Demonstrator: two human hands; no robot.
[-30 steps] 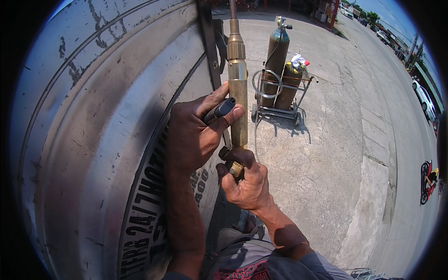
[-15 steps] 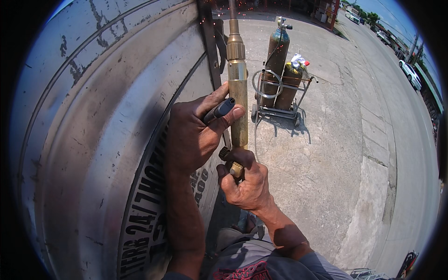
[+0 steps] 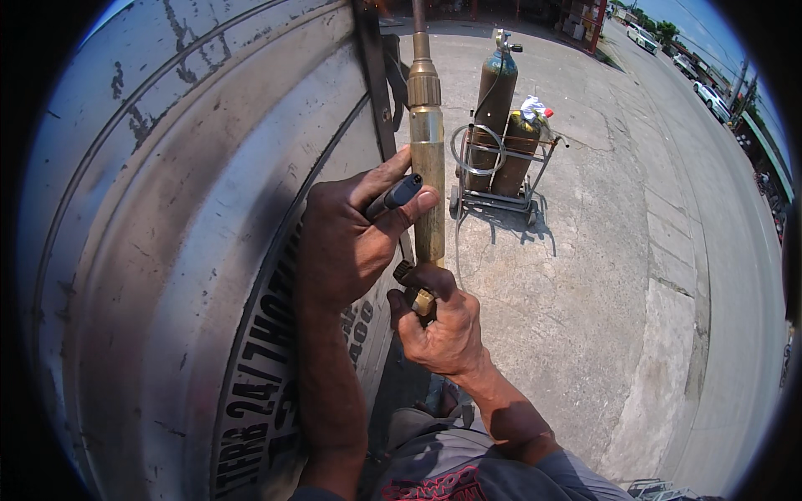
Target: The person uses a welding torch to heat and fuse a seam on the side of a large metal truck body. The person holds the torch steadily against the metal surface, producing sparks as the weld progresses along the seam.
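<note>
Brass torch (image 3: 429,230): lies between both hands, out in front of the person, its narrow stem running past the top edge; the tip is out of view.
Left hand (image 3: 347,234): fingers partly curled; a dark tube (image 3: 393,199) is pinched between thumb and index finger, whose tips meet the torch body.
Right hand (image 3: 449,334): fingers bent closed around the torch's lower end, at a brass fitting (image 3: 424,302).
Dark knob (image 3: 403,272): ridged, just beside the right fingers; whether they press it, I cannot tell.
Handling: small, slow turns would suit the knob, I judge, with the left hand steadying the body and the stem angled off the panel.
Metal panel (image 3: 150,267): silver, dark-lettered, close along the left.
Cylinder cart (image 3: 501,201): carries a tall cylinder (image 3: 498,92) and a shorter cylinder (image 3: 521,153), well apart from the hands, on concrete (image 3: 576,284).
</note>
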